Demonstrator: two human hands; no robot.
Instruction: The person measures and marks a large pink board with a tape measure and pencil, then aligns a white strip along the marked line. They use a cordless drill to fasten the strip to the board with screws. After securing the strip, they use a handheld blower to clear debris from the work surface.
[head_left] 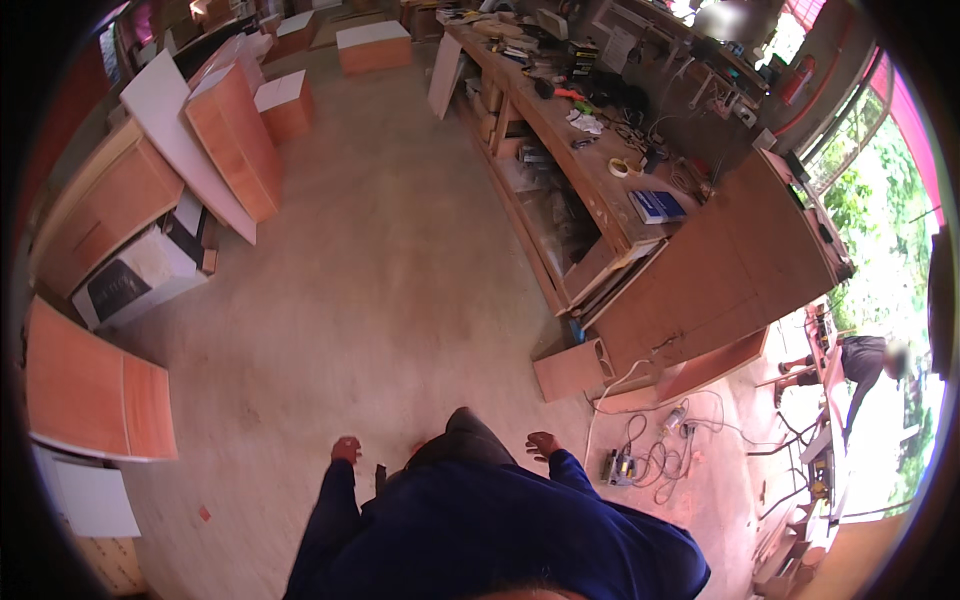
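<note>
My left hand [346, 448] hangs beside my body over the bare floor, its fingers loosely bent and nothing visible in it. On the other side, my right hand [543, 444] is held out with its fingers slightly apart, also without any object. Neither hand touches anything. Closest to the right hand are a power tool [618, 466] with looped cords on the floor and a low wooden box piece [573, 371].
A long workbench [610, 190] with tools runs along the right, a large brown panel [715, 275] at its near end. Wooden cabinets [235, 135] and a white panel [185, 140] line the left. Cords [660, 470] cross the floor. Another person [865, 365] bends over at far right.
</note>
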